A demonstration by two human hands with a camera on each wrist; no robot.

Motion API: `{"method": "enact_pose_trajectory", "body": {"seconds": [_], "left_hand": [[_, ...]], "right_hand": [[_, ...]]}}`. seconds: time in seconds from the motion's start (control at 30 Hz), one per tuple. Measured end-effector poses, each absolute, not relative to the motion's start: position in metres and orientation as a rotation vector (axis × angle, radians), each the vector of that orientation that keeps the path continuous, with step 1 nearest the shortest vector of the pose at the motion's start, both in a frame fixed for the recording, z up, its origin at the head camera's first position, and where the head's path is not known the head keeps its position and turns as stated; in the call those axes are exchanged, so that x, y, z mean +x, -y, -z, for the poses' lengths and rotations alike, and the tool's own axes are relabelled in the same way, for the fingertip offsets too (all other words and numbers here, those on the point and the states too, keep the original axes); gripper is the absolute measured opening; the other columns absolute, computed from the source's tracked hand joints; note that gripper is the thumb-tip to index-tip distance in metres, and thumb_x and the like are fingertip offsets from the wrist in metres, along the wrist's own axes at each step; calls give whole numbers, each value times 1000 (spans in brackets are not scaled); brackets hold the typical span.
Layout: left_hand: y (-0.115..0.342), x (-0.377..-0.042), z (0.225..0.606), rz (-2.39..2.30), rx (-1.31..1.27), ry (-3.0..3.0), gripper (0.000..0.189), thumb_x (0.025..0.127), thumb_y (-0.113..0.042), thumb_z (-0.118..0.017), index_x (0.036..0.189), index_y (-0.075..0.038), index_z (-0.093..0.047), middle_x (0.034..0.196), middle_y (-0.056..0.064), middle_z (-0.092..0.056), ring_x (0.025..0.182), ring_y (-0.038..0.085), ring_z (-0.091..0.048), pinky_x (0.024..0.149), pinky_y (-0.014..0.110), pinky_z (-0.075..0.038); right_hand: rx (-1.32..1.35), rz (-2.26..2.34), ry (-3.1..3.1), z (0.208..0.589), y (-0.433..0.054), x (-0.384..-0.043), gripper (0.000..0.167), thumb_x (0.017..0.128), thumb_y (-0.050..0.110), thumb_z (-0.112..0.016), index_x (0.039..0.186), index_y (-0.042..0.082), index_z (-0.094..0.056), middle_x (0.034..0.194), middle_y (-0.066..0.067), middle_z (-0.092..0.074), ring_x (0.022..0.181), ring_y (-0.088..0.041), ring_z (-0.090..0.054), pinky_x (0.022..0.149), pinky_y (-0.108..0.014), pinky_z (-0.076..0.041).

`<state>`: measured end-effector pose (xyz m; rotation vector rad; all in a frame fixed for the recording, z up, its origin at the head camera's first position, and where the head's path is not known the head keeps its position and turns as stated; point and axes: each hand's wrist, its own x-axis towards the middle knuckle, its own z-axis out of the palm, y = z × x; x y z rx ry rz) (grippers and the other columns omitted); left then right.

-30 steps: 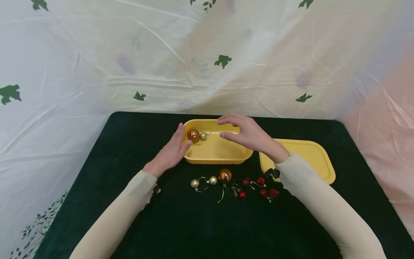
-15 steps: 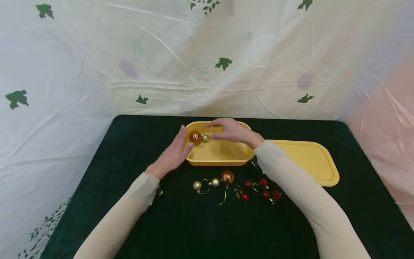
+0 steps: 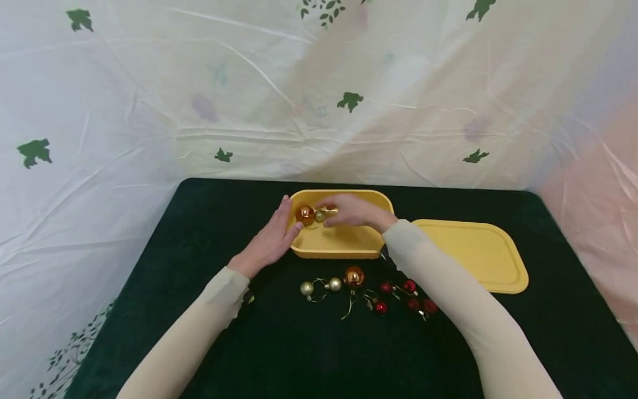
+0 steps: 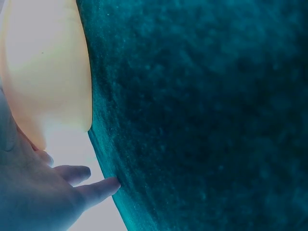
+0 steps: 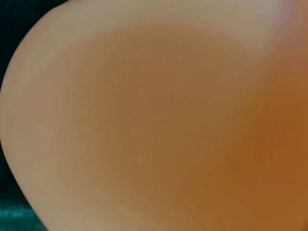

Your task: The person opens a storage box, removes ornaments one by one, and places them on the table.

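My left hand [image 3: 269,235] lies with straight fingers along the left end of the yellow box [image 3: 339,253]. In the left wrist view, the left hand [image 4: 38,187] is beside the pale yellow box side [image 4: 53,72]. My right hand [image 3: 351,211] reaches into the box, thumb and fingers apart on either side of a small glittery gold bauble [image 3: 319,215]. A larger shiny amber bauble [image 3: 305,214] sits just left of it, at the box's left end. In the right wrist view, the blurred yellow box [image 5: 144,120] fills most of the frame.
In front of the box lie two gold baubles [image 3: 307,288], an amber bauble [image 3: 354,276] with a string, and several red baubles [image 3: 381,308]. A flat yellow lid [image 3: 473,255] lies at the right, partly behind my right sleeve. The table cloth [image 3: 299,354] is dark green.
My right hand has moved left and down into the box, from its right part to the small gold bauble. The left hand has stayed at the box's left end.
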<state>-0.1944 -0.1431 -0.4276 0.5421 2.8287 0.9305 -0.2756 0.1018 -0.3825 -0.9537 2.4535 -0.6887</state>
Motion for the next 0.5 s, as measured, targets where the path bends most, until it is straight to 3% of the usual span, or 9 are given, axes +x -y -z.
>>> {"method": "enact_pose_trajectory", "body": {"seconds": [0.27,0.5], "left_hand": [[142,-193,427,-904,526,-2828,77,112,-49,-33,166,-9,4,174,12,9,159,27,-4,127,47,-13],[142,-194,427,-900,523,-2829,76,112,-48,-32,166,-8,3,174,13,8,159,28,-5,127,47,-14]], "right_hand": [[-927,610,-2471,389,-98,-272,53,97,16,-72,147,5,-57,148,-14,-58,138,-31,-51,118,-47,-37],[-967,601,-2508,391,-98,-266,39,95,4,-68,134,1,-67,136,-14,-65,124,-29,-60,111,-44,-45]]}}
